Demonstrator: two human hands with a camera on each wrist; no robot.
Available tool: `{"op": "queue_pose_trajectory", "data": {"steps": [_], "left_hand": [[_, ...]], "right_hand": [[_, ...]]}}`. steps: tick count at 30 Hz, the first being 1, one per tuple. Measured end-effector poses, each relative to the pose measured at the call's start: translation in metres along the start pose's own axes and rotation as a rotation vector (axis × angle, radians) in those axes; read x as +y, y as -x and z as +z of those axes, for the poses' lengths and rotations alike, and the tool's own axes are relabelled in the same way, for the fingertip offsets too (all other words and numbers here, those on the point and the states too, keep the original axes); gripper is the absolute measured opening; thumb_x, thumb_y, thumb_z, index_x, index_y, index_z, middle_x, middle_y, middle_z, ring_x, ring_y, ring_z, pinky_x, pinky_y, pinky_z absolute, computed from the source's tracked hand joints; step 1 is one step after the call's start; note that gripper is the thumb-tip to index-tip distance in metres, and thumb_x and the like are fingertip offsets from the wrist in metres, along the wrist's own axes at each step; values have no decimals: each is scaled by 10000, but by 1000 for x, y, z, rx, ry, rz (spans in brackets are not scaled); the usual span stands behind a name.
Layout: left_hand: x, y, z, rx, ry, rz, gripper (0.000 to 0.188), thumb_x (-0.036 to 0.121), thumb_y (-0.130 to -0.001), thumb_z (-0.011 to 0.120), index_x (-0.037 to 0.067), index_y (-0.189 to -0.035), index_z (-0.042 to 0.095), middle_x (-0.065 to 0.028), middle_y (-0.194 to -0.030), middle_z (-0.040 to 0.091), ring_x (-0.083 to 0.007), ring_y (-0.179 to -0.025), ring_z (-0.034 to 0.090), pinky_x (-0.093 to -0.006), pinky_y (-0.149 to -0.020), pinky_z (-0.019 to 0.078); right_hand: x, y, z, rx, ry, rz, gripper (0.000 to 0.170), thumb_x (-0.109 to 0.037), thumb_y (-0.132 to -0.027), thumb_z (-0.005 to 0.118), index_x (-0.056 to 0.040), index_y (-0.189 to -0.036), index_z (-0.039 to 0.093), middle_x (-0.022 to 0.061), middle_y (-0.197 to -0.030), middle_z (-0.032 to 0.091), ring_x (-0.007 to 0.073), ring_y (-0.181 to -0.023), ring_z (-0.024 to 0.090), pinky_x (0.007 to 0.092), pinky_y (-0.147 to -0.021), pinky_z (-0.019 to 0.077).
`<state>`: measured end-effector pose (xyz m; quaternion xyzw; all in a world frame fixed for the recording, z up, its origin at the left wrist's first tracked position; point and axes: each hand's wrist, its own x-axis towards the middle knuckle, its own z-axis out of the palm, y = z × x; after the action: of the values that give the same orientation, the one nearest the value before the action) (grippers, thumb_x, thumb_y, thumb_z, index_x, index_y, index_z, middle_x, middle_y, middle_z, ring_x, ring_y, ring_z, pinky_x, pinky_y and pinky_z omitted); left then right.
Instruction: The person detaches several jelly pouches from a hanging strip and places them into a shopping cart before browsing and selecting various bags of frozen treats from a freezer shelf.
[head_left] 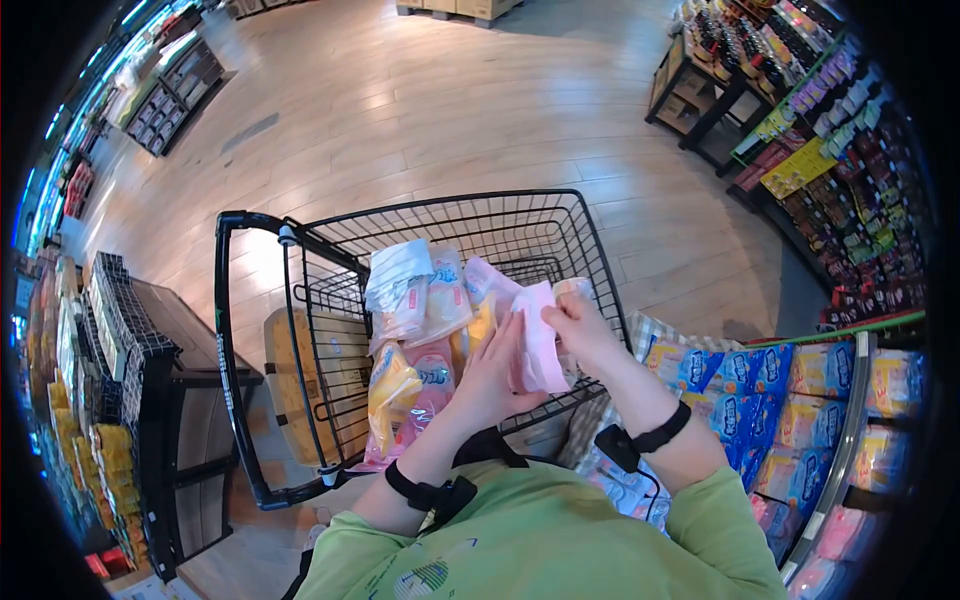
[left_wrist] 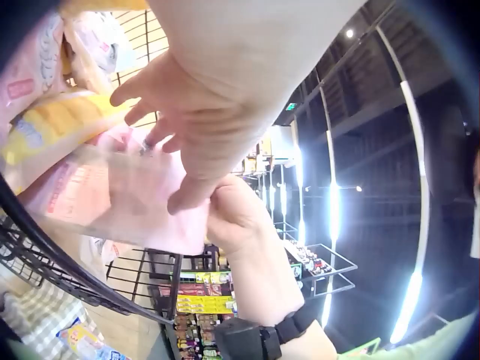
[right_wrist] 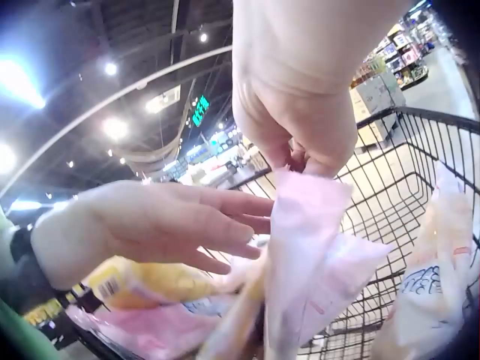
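A pink package (head_left: 543, 345) is held up over the near right part of the shopping cart's basket. My right hand (head_left: 585, 330) pinches its top edge between thumb and curled fingers, as the right wrist view also shows at the package (right_wrist: 307, 225). My left hand (head_left: 492, 375) lies along the package's left side with its fingers extended, the thumb near the lower edge. In the left wrist view the left hand (left_wrist: 187, 120) has its fingers spread over the package (left_wrist: 127, 195). Yellow packages (head_left: 393, 385), white packages (head_left: 400, 290) and pink ones lie in the cart beside it.
The black wire cart (head_left: 480, 200) stands before me, with a yellow case (head_left: 300, 385) under its left end. Shelves of blue and yellow packets (head_left: 735, 375) are close on the right. A black rack (head_left: 160, 400) stands at left, and displays line the far right.
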<state>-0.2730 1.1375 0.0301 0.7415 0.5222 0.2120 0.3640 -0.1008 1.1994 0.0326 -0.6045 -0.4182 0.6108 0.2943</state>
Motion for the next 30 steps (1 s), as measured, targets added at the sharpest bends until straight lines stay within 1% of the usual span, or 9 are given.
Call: {"op": "queue_pose_trajectory", "data": {"steps": [2,5,6,13,15,21,23,25,30], "left_hand": [[7,-3,2,62,308,309,1113,216,-607,824,2,-1443,121,-225,-1467,220,-392,-1345,254,-437,-1093,242],[25,-6,16,97,290,336,1263,233,-583,867,-1,-1450,-22,-224,-1452,263,-317,-1363,255,-419,-1091,258],[28,-7,24,195,306,343,1040,276,-711,783,-23,-1442,105,-207,-1382,388,-311,-1282,400,-395,-1045,345],[66,-25,26,-28,1010,165,669,40,-762,718,-25,-1338,384,-156,-1218,551,-209,-1065,571,-328,-932,449],[109,-19,6,124,495,511,479,30,-810,678,-15,-1250,495,-93,-1141,615,-140,-1002,594,-299,-881,472],[179,3,18,-311,1387,-39,388,39,-815,684,6,-1175,542,-92,-1122,620,-161,-982,602,-309,-844,495],[195,4,21,-383,1404,-53,378,39,-816,681,11,-1167,545,-85,-1113,619,-170,-997,597,-317,-847,498],[203,2,28,-476,1334,-35,375,54,-826,674,8,-1174,540,-83,-1118,616,-167,-1004,595,-320,-854,494],[227,4,55,-670,1246,-56,360,152,-883,632,-1,-1191,525,-80,-1125,608,-161,-1006,591,-322,-870,484]], "right_hand": [[-24,29,-4,32,-150,-19,177,-178,-873,553,-20,-793,537,30,-717,523,110,-633,532,259,-556,490],[-57,78,-15,67,-351,-72,167,-146,-894,520,2,-969,538,56,-862,564,134,-723,585,289,-660,554],[-68,96,-17,92,-489,-105,181,-133,-903,506,3,-1019,532,73,-902,584,152,-777,608,302,-680,561],[-108,201,-58,25,-762,-285,232,-186,-946,480,-16,-1096,527,112,-1066,621,172,-909,639,337,-756,564],[-108,217,-74,37,-756,-336,241,-208,-951,482,-24,-1099,530,108,-1069,624,165,-926,633,338,-761,558],[-56,242,-127,803,74,-746,391,-215,-922,570,-23,-1241,449,60,-1132,538,129,-1006,508,267,-910,412],[-25,259,-138,663,-78,-648,481,-193,-903,601,-21,-1303,394,78,-1259,477,132,-1117,465,284,-926,416],[1,272,-141,142,-543,-488,515,-172,-900,602,-8,-1331,373,84,-1275,493,140,-1139,480,305,-937,422],[33,316,-140,204,-651,-398,499,-172,-903,596,3,-1325,398,79,-1240,539,142,-1106,523,310,-934,430]]}}
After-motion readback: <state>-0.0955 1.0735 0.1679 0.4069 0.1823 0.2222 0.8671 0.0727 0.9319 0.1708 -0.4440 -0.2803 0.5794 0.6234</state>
